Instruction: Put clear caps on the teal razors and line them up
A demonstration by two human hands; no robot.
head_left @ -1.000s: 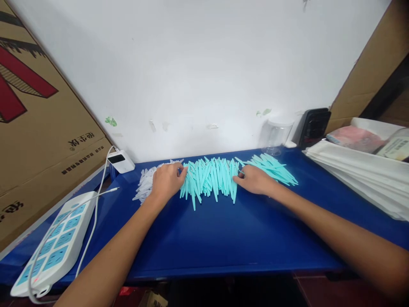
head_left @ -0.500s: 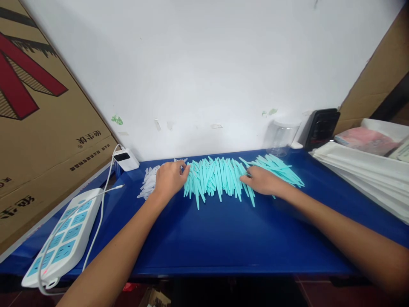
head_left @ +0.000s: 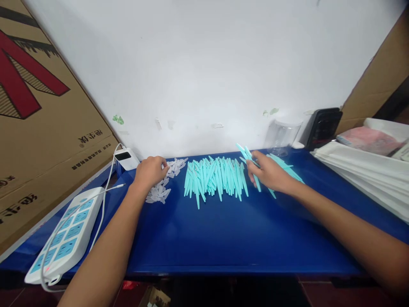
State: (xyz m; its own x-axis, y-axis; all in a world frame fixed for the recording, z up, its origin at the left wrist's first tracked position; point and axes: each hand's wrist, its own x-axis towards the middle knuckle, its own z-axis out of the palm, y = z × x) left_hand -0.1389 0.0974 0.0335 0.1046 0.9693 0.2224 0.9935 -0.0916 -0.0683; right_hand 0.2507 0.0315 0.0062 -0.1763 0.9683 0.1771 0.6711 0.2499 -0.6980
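My right hand is closed round a few slim turquoise tapered plastic sticks, tilted and lifted at the right end of a wide heap. That heap of turquoise sticks lies side by side across the middle of the blue table. Behind and beyond my right hand are more turquoise sticks, partly covered by it. My left hand rests with curled fingers at the small clear plastic pieces, which are scattered beside and in front of it. Its fingertips are partly hidden, so what they hold does not show.
At the left are a white power strip, a cable and a white device with a dark screen. A clear jar and a black container stand by the wall. White stacked trays occupy the right side of the blue table.
My left hand has moved left, away from the turquoise heap, and the clear pieces are spread differently. My right hand has risen slightly with several turquoise sticks, leaving the heap's right end.
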